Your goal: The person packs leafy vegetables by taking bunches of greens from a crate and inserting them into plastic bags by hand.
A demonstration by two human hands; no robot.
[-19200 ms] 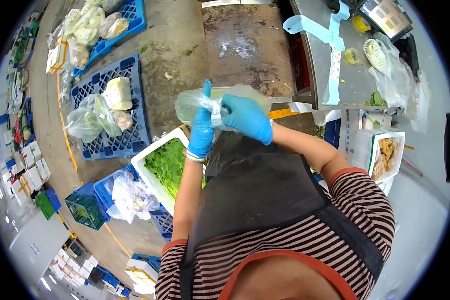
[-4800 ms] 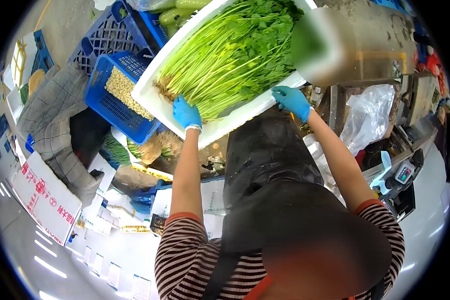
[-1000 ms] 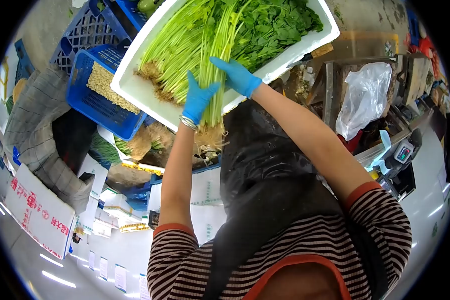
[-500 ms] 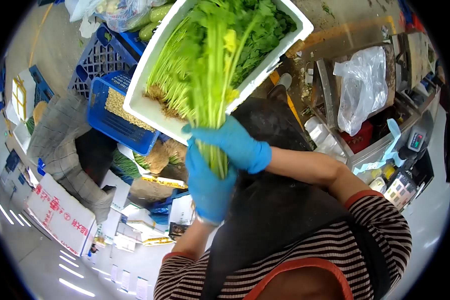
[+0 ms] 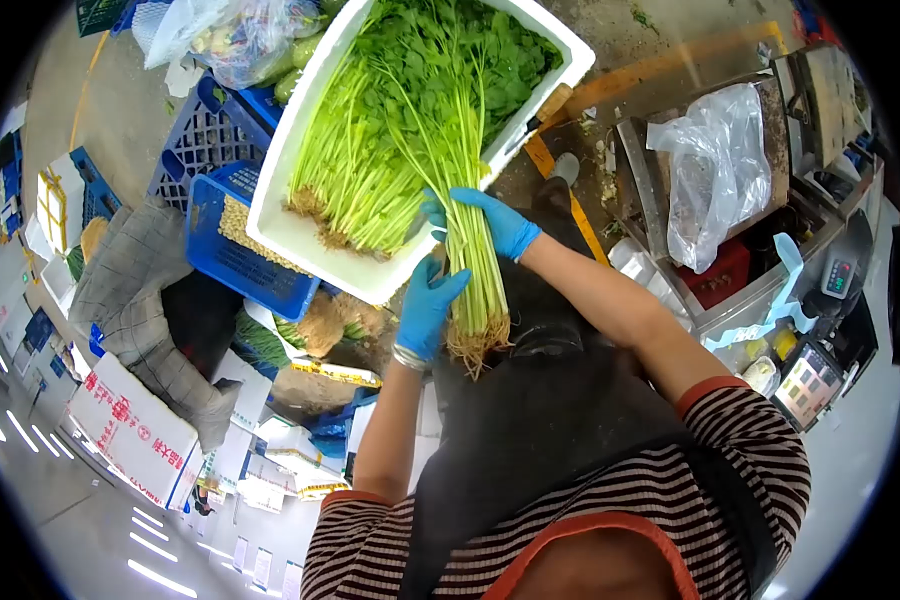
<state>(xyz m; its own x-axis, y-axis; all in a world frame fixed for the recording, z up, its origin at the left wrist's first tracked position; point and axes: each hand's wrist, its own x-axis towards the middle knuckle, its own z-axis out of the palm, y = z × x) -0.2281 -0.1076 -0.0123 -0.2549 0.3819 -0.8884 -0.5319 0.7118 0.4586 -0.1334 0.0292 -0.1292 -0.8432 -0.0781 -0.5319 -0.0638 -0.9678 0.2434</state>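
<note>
A bunch of leafy celery (image 5: 475, 262) with long pale green stalks hangs at a slant over the near edge of a white foam box (image 5: 262, 205), its roots toward me. My right hand (image 5: 495, 222), in a blue glove, is closed around the middle of the stalks; some of its fingers show on the far side. Beside the lower stalks, my left hand (image 5: 430, 308), also gloved, has thumb and fingers apart, the thumb at the edge of the bunch. More celery (image 5: 360, 180) lies in the box, roots at the left.
Left of the box stands a blue crate (image 5: 260, 285) holding pale beans or nuts. A person in a grey quilted jacket (image 5: 130, 270) is close by it. Plastic-bagged vegetables (image 5: 250, 40) lie at the upper left. On the right are a clear plastic bag (image 5: 715, 170) and a scale (image 5: 835, 280).
The bunch has swung so its root end points toward me and right. My left hand has loosened from around the stalks. My right hand has moved up slightly, still gripping.
</note>
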